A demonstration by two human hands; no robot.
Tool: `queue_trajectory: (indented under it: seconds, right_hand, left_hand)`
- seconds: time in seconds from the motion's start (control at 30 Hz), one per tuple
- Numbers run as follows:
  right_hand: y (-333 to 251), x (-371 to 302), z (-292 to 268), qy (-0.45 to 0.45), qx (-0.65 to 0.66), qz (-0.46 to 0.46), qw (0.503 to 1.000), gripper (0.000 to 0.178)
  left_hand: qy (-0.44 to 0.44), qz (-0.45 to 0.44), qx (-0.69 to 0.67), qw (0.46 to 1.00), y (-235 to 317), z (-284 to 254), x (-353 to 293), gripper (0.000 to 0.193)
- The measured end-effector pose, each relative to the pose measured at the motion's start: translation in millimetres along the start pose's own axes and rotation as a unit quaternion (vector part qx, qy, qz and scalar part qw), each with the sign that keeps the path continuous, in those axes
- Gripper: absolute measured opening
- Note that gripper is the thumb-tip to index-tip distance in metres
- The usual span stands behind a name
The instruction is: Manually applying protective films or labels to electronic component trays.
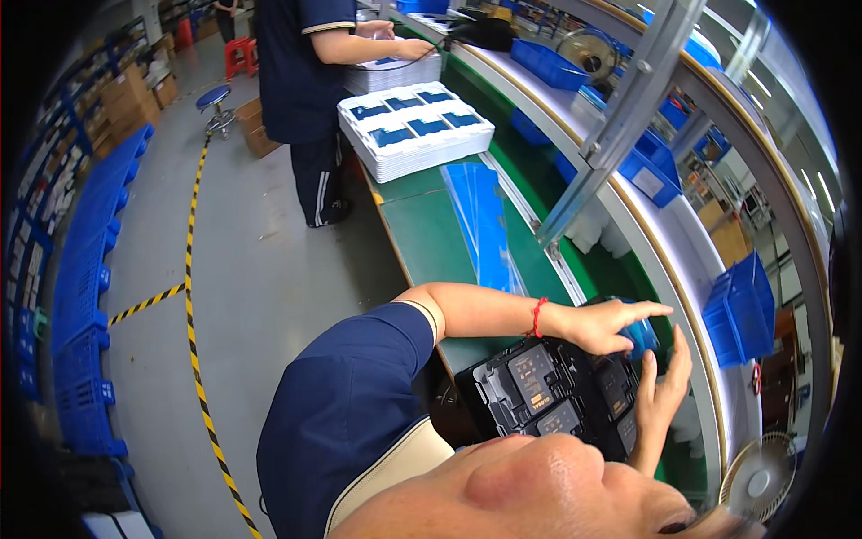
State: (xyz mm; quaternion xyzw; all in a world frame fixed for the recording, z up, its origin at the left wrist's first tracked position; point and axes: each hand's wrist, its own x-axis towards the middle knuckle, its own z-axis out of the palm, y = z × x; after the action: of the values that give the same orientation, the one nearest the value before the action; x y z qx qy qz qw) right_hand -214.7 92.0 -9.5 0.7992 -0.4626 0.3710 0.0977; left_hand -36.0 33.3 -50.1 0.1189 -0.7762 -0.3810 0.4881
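A black moulded tray (486,406) lies on the green work surface, holding several flat black battery-like packs (532,375) with pale print in its recesses. My left hand (600,325), a red band at its wrist, reaches across the tray with fingers stretched out and thumb apart. Facing it from the right is my right hand (663,388), its thumb and fingers spread. Between the two hands shows a shiny blue piece (641,334), perhaps film. The left hand partly covers it, and whether either hand grips it does not show. My right forearm is mostly hidden.
Clear-and-blue film sheets (480,225) lie beyond the tray. Farther back stands a stack of white foam trays (422,148) with blue pieces, beside a co-worker (305,81). A metal post (620,126), blue bins (741,310) and a fan (759,476) line the right.
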Motion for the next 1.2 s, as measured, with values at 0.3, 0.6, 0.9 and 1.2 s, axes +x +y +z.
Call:
queue_trajectory:
  seconds: [0.3, 0.6, 0.9, 1.2]
  right_hand:
    - [33, -26, 31, 0.007, 0.239, 0.103, 0.966, 0.016]
    - [34, -31, 26, 0.06, 0.299, 0.157, 0.94, 0.012]
    - [63, -32, 18, 0.233, 0.399, 0.204, 0.863, 0.011]
    - [54, -25, 23, 0.25, 0.364, 0.184, 0.878, 0.044]
  left_hand:
    - [-0.023, -0.063, -0.162, 0.985, -20, 16, 1, 0.082]
    - [-0.02, -0.164, -0.186, 0.968, -40, 15, 3, 0.014]
    - [0.105, -0.12, 0.191, 0.968, -42, -20, 15, 0.054]
    - [0.143, -0.017, 0.225, 0.964, -45, -40, 20, 0.032]
